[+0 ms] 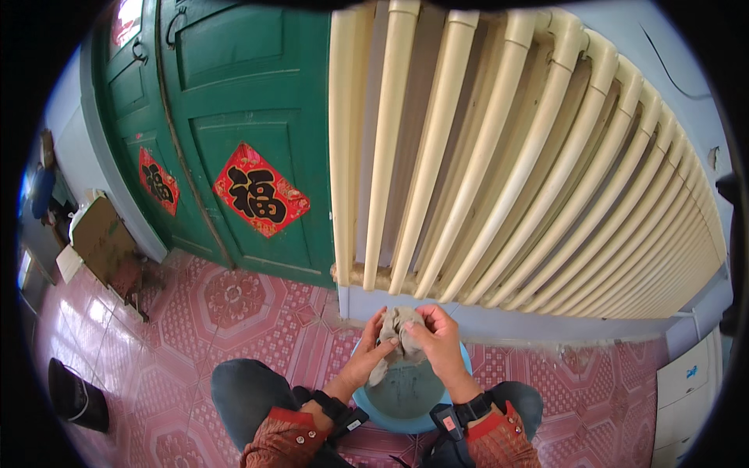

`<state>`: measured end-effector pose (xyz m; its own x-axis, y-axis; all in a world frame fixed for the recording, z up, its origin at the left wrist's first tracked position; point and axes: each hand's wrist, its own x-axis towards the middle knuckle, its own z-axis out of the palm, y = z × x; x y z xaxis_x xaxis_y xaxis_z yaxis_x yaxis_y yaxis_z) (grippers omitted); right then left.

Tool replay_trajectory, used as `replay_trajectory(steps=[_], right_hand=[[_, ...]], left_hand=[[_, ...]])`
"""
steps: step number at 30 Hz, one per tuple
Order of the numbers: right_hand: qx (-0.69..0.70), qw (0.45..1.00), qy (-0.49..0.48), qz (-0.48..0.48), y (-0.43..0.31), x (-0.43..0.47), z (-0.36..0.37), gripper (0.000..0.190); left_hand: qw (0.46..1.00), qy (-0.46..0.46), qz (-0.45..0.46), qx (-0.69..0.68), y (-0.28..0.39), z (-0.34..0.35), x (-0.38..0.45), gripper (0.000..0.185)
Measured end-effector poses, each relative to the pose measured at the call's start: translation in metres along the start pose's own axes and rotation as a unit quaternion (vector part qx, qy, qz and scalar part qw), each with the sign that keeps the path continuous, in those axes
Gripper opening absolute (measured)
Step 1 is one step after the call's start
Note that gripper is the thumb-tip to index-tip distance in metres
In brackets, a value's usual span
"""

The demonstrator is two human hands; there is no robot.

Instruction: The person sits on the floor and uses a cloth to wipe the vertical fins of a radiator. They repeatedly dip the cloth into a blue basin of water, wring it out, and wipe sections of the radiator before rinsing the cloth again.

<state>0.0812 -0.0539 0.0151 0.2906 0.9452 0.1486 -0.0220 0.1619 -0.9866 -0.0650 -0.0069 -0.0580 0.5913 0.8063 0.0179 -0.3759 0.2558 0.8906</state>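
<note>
A wet grey-beige cloth (404, 327) is bunched between both hands, above a light blue plastic basin (416, 425) of murky water on the floor. My left hand (368, 354) grips the cloth's left side, and a loose end hangs down below its fingers towards the water. On the other side, my right hand (439, 339) pinches the cloth's upper right part between thumb and fingers. The basin stands between my bent knees. Each wrist wears a black strap with a small device.
A cream column radiator (485, 175) rises just beyond the basin, above a low ledge. Green double doors (257, 105) with red paper diamonds are at the left. A black bucket (79, 398) and a cardboard box (102, 234) stand further left; a white cabinet (684, 403) is at the right.
</note>
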Motion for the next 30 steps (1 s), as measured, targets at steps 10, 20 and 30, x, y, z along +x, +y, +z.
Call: replay_trajectory(steps=[10, 20, 30], right_hand=[[0.155, 0.986, 0.053, 0.008, -0.004, 0.022, 0.032, 0.028], [-0.103, 0.983, -0.138, -0.058, -0.006, 0.030, 0.037, 0.044], [-0.147, 0.983, -0.092, 0.065, -0.046, 0.028, -0.020, 0.025]], left_hand=[[0.968, 0.090, 0.202, 0.120, 0.016, 0.016, 0.014, 0.082], [0.982, 0.149, 0.117, -0.019, 0.012, 0.010, 0.039, 0.033], [0.982, 0.150, 0.018, -0.113, 0.017, 0.006, 0.050, 0.024]])
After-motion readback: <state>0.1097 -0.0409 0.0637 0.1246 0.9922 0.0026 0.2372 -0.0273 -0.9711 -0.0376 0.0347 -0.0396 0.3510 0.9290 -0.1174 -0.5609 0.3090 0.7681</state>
